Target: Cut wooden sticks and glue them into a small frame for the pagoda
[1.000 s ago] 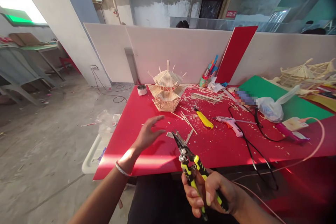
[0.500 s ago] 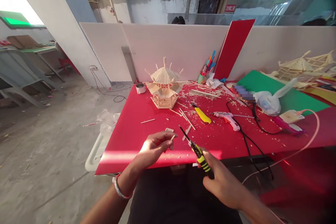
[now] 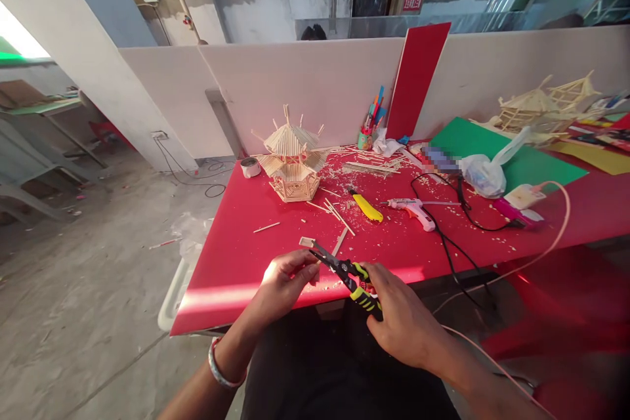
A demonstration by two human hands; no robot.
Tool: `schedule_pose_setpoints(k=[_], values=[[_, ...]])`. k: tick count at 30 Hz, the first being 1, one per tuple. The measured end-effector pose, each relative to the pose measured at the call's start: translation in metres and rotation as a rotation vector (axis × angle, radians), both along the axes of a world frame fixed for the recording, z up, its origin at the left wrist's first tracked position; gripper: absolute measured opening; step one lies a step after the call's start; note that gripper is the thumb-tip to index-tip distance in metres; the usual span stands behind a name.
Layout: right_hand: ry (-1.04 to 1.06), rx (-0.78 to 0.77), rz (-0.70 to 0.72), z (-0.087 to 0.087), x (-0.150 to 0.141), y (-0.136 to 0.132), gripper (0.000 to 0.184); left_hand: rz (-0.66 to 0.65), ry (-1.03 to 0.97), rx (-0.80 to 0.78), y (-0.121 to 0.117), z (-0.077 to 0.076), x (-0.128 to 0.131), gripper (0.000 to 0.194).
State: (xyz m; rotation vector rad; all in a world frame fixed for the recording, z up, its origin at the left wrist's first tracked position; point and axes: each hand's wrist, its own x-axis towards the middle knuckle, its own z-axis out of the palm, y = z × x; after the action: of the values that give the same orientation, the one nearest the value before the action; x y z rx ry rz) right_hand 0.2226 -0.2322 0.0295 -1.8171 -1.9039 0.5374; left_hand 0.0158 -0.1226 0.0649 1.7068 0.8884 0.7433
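My left hand (image 3: 288,279) is over the front of the red table, thumb and fingers pinched on a short wooden stick (image 3: 317,262), mostly hidden now. In my right hand (image 3: 401,315) is a pair of scissors (image 3: 347,273) with black and yellow-green handles. Their blades are parted, with the tips at the fingertips of my left hand, by the stick. Just beyond lies a small wooden frame piece (image 3: 308,242), and a flat stick (image 3: 339,242) is partly behind the blades. Farther back stands a pagoda model (image 3: 293,164) built of thin sticks.
On the red tabletop (image 3: 221,275) lie a yellow utility knife (image 3: 367,208), a pink glue gun (image 3: 412,212) with a black cord, and loose sticks (image 3: 339,216). A small round tin (image 3: 251,167) and a pen holder (image 3: 365,139) stand farther back. A plastic bag (image 3: 485,175) rests at right.
The scissors have swung left and opened, bringing the blades to the stick in my left hand. The camera view has shifted slightly right.
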Motion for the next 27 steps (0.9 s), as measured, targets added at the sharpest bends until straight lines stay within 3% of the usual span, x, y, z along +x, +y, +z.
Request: schedule_pose_setpoints(k=[9,15,21,24,27], values=[[0.131,-0.103,-0.017,0.006,0.009,-0.008,0.059,-0.041,0.060,0.062,-0.003,-0.001,0.015,0.028],[0.193,-0.108,-0.089,-0.001,0.010,-0.014,0.038,-0.064,0.031,-0.051,-0.007,0.000,0.027,0.026],[0.195,-0.127,-0.160,-0.003,0.014,-0.013,0.020,-0.056,-0.107,-0.207,-0.008,-0.010,0.037,0.026],[0.159,-0.080,-0.208,0.001,0.028,-0.006,0.028,-0.037,-0.163,-0.306,-0.007,-0.015,0.038,0.031],[-0.059,-0.079,-0.263,0.000,0.048,0.003,0.047,-0.009,-0.246,-0.449,-0.005,-0.021,0.036,0.034]])
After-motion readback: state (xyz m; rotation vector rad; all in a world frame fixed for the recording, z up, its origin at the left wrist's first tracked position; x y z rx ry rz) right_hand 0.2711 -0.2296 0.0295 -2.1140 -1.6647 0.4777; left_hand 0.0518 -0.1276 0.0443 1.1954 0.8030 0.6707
